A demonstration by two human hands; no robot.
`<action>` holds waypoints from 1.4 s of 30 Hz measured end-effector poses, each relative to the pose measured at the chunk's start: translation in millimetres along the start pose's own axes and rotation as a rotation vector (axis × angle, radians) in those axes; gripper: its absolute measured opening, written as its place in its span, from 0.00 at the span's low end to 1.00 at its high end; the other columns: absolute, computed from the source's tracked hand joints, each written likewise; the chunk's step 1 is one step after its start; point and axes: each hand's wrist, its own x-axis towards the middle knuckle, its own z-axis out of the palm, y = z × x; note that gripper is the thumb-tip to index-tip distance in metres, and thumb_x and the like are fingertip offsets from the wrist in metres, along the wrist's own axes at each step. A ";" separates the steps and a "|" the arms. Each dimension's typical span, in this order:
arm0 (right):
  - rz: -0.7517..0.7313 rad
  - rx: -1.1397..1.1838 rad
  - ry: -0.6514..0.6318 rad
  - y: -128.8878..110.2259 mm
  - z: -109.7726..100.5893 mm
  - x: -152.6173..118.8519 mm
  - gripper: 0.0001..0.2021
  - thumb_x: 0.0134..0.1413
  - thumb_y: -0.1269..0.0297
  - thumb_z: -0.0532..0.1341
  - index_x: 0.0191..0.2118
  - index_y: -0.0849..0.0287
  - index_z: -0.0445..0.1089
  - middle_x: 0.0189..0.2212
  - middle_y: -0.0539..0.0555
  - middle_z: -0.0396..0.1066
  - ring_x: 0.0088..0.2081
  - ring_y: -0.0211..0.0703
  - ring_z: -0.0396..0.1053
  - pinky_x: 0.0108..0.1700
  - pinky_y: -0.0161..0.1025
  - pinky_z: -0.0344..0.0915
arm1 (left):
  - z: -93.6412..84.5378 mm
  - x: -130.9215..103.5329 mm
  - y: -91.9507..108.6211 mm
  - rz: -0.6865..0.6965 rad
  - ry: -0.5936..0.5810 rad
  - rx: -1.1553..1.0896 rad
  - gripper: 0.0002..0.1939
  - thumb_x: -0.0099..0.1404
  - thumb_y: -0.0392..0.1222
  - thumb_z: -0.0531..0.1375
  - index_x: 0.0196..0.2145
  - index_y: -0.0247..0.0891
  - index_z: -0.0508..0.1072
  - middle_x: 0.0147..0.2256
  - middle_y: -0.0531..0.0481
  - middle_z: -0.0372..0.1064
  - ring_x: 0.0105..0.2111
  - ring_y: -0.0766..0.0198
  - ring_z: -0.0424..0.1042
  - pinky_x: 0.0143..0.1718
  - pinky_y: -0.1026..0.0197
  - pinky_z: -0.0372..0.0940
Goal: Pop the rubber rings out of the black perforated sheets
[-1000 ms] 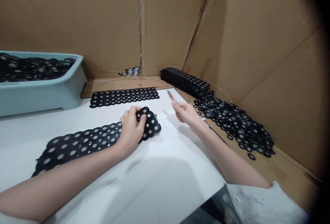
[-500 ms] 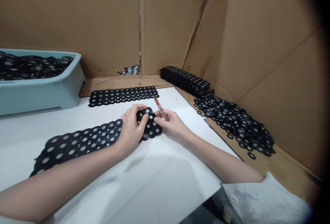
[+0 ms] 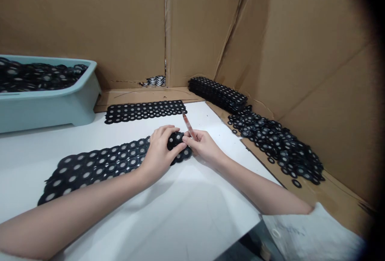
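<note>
My left hand (image 3: 161,150) is closed over the right end of the near strip (image 3: 111,158), thumb on top, fingers bent along its far side. My right hand (image 3: 203,146) pinches a slim reddish tool (image 3: 189,126) that tilts up and away from me, its fingertips at the strip's end. I can't make out exactly what the tool is, as my fingers cover its lower part, nor how much of the strip lies under my left palm. My left forearm hides part of the strip's near edge.

The strip lies slantwise on the white worktop (image 3: 168,217), a black sheet of joined rings with pale round centres and little white gaps between. Just beyond it, a 2nd such strip, the far strip (image 3: 146,111), lies flat.

To the left, a pale blue tub (image 3: 45,110) full of black pieces is cut off by the frame. On the right sit a stack of strips (image 3: 218,92) and a heap of loose rings (image 3: 276,144), against cardboard walls (image 3: 90,20). My right sleeve (image 3: 313,229) carries bluish marks, too blurred to read.
</note>
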 end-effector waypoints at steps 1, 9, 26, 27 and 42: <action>-0.004 0.004 -0.003 1.0 -0.3 0.3 0.12 0.43 0.59 0.60 0.26 0.61 0.59 0.16 0.42 0.49 0.17 0.28 0.47 0.20 0.30 0.46 | -0.3 0.3 0.1 -0.002 -0.010 -0.021 0.14 0.58 0.46 0.54 0.43 0.41 0.65 0.46 0.48 0.63 0.48 0.60 0.60 0.49 0.55 0.54; -0.104 -0.100 -0.033 4.3 0.4 3.2 0.09 0.46 0.60 0.58 0.27 0.61 0.61 0.19 0.44 0.53 0.20 0.29 0.50 0.22 0.30 0.49 | 0.4 -1.4 5.1 0.014 -0.041 -0.001 0.15 0.63 0.43 0.48 0.43 0.38 0.67 0.44 0.47 0.67 0.46 0.60 0.63 0.49 0.56 0.56; -0.148 -0.250 -0.022 2.9 8.9 -0.3 0.03 0.45 0.67 0.54 0.25 0.59 0.59 0.22 0.47 0.54 0.24 0.33 0.53 0.25 0.31 0.52 | -6.5 -0.4 11.2 -0.172 0.111 -0.006 0.14 0.63 0.40 0.44 0.21 0.39 0.58 0.19 0.55 0.57 0.22 0.67 0.59 0.25 0.64 0.53; -0.161 -0.258 -0.023 2.8 8.6 0.1 0.03 0.44 0.67 0.54 0.24 0.59 0.59 0.23 0.47 0.55 0.24 0.33 0.54 0.25 0.31 0.53 | -6.1 -1.1 11.6 -0.171 0.115 -0.006 0.14 0.63 0.41 0.44 0.21 0.39 0.58 0.19 0.55 0.57 0.22 0.67 0.59 0.25 0.64 0.54; 0.027 -0.048 0.006 6.6 4.2 -0.6 0.11 0.47 0.55 0.57 0.29 0.59 0.61 0.18 0.43 0.57 0.12 0.26 0.46 0.12 0.29 0.42 | -7.0 8.2 -2.4 -0.126 0.025 -0.025 0.13 0.63 0.44 0.46 0.32 0.39 0.69 0.29 0.51 0.71 0.28 0.63 0.70 0.31 0.62 0.62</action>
